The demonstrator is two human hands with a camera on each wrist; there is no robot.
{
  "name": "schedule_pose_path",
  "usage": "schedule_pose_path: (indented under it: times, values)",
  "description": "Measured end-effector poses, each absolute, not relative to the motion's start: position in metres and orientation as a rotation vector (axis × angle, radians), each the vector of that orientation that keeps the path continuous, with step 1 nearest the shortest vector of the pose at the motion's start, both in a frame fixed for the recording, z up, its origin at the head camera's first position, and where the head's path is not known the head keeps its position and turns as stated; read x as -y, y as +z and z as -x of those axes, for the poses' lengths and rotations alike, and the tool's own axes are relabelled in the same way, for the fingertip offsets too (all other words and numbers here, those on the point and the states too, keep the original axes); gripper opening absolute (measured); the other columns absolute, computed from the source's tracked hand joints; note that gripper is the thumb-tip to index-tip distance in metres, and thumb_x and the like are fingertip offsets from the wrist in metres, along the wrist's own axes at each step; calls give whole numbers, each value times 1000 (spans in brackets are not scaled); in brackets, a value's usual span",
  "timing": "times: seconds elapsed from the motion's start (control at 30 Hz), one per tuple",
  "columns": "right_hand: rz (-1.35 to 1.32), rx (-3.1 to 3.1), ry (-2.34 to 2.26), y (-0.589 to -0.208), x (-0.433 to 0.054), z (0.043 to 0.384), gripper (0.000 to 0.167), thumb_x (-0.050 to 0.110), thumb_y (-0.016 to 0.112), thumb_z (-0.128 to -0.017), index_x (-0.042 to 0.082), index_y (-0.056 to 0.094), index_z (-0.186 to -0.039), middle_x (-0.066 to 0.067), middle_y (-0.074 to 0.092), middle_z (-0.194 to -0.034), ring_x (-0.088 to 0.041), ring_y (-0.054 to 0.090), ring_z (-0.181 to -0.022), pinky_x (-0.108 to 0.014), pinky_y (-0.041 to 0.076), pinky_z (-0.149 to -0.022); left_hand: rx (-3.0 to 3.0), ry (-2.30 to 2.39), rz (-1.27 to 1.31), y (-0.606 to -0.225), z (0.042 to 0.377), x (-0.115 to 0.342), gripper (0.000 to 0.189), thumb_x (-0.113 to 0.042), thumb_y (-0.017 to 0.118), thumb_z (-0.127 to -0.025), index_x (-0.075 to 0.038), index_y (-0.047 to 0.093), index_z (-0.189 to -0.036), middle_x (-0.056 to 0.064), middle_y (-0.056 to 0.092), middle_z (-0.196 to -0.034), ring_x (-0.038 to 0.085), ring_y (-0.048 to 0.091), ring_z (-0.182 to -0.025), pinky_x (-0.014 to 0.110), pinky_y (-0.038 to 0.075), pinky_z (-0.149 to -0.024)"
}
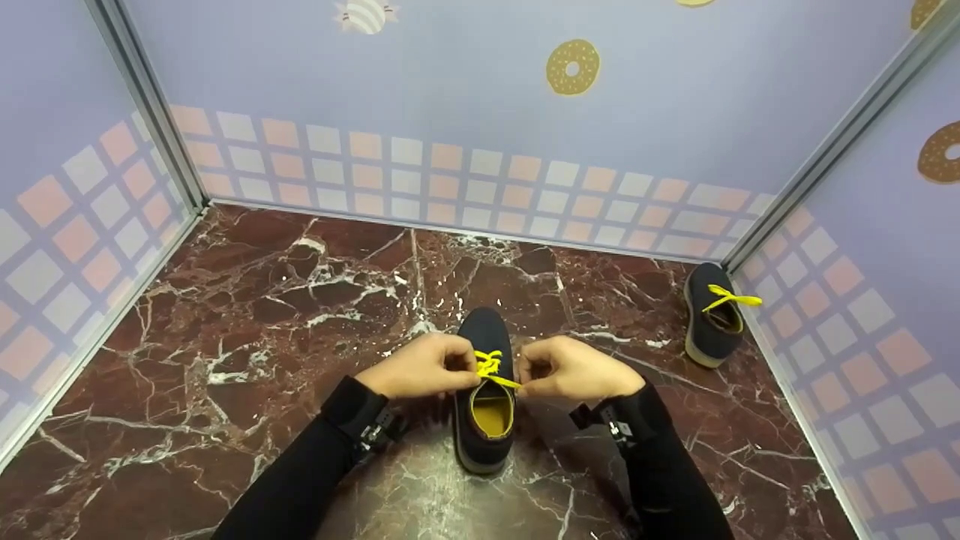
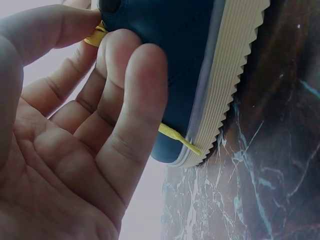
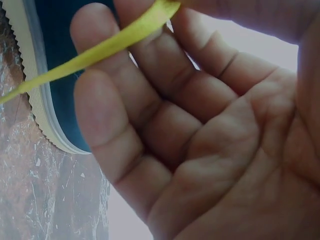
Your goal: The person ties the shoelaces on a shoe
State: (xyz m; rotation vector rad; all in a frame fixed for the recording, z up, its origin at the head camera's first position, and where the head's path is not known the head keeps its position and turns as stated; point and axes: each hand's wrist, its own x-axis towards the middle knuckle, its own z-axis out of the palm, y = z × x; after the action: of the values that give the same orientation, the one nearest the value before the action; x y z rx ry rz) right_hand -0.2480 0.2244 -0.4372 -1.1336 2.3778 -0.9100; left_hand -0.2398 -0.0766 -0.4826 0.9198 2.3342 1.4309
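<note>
A dark navy shoe [image 1: 484, 442] with a yellow lining stands upright on the floor, its toe pointing away from me. Yellow laces [image 1: 489, 363] cross over its tongue, with a loop drawn out to each side. My left hand [image 1: 424, 365] pinches the lace on the shoe's left side between thumb and finger. On the other side my right hand [image 1: 581, 367] pinches a yellow lace [image 3: 120, 40] whose loose tip hangs past the fingers. Another lace end [image 2: 180, 137] dangles by the ribbed cream sole [image 2: 227, 75] in the left wrist view.
A second navy shoe [image 1: 712, 337] with a tied yellow bow stands at the right, against the wall panel [image 1: 862, 360]. The floor [image 1: 300, 420] is dark red marble with white veins. Lilac panels [image 1: 450, 90] with printed squares and donuts enclose it on three sides.
</note>
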Motion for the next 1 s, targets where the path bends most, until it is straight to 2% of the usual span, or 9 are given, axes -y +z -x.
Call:
schedule_pose_path:
  times: [0.47,0.7,1.0]
  values:
    - [1075,-2366,-931,-442,-225,253,16,17,87,-96,25,74,-91,11,72,-90,-12,67,-83,-31,56,-78,-2337,1426,-918,-481,240,77,10,-15,82,-100,-11,75,-94,-3,72,-92,10,64,-63,27,59,-56]
    - [1027,-2346,-1014,-443,-221,254,15,12,86,-96,17,73,-101,6,75,-94,-16,70,-84,-29,59,-76,-2343,1427,-921,-481,241,77,9,-16,83,-100,-12,76,-94,-2,72,-94,10,64,-65,28,60,-58]
    - [1042,-2376,-968,-443,-222,253,31,8,89,-89,20,70,-110,-5,75,-102,-17,67,-88,-33,59,-79,-2359,1426,-956,-483,242,77,7,-15,82,-99,-12,77,-95,-4,73,-92,9,64,-66,27,59,-58]
